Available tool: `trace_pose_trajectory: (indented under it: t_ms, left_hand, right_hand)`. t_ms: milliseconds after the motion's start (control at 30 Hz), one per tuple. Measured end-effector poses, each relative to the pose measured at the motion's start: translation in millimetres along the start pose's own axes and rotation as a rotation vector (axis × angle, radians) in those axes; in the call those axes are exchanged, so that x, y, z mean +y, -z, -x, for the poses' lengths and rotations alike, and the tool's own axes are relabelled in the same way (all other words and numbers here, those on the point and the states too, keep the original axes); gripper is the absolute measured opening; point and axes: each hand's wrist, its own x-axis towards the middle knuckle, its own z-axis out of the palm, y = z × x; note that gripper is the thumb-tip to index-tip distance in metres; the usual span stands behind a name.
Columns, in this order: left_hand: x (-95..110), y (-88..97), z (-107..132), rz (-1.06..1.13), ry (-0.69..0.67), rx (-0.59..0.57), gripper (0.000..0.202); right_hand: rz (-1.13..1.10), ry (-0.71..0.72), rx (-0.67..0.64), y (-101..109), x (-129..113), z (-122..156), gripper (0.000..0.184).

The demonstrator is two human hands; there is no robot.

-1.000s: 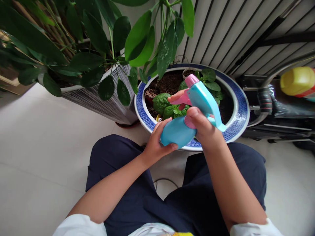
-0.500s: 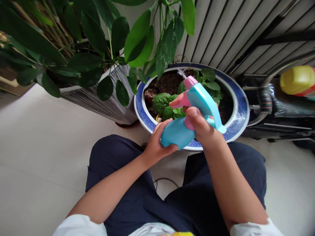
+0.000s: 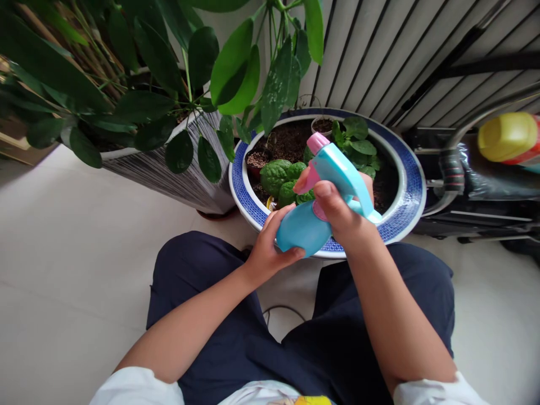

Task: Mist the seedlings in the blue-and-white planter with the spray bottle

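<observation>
A light-blue spray bottle (image 3: 304, 228) with a pink nozzle and pink trigger is held tilted over a round planter (image 3: 407, 185) with a blue-and-white rim. My left hand (image 3: 270, 247) is closed around the bottle's lower body, thumb in front. Around the neck wraps my right hand (image 3: 343, 216), its index finger on the trigger. Below and behind the bottle, wrinkled green leaves (image 3: 276, 177) grow from dark soil (image 3: 291, 140). More leafy plants (image 3: 358, 138) stand at the planter's right, partly hidden by the bottle. A small white pot (image 3: 323, 125) sits at the back.
A tall grey-streaked pot (image 3: 181, 163) at left holds a plant whose broad leaves (image 3: 234, 67) overhang the planter. To the right are a metal-framed cart (image 3: 453, 169) and a yellow container (image 3: 506, 138). A slatted panel (image 3: 358, 56) stands behind.
The spray at the nozzle has vanished. The bottle's head has shifted slightly left, and my right index finger has drawn closer to the bottle with the trigger.
</observation>
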Motion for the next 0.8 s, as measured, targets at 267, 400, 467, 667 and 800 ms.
trace_pose_trajectory:
  t_ms: [267, 400, 467, 667, 800]
  left_hand:
    - [1.8, 2.5, -3.6, -0.048, -0.038, 0.026, 0.076]
    - [2.7, 2.4, -4.5, -0.026, -0.021, 0.017, 0.077]
    - [2.9, 2.3, -4.2, -0.009, -0.007, 0.011, 0.076]
    - [3.5, 2.6, -3.4, 0.009, 0.010, -0.002, 0.077]
    - [3.2, 2.4, -3.0, 0.007, 0.009, -0.004, 0.077]
  right_hand:
    - [-0.239, 0.023, -0.001, -1.1, 4.3, 2.6, 0.021]
    - [-0.161, -0.021, -0.050, 1.3, 0.4, 1.4, 0.026]
    - [-0.143, -0.020, -0.053, 1.9, -0.6, 0.4, 0.029]
    - [-0.124, 0.013, -0.053, 1.4, 4.1, 0.7, 0.027]
    - [-0.133, 0.040, -0.068, 1.0, 4.7, 1.4, 0.021]
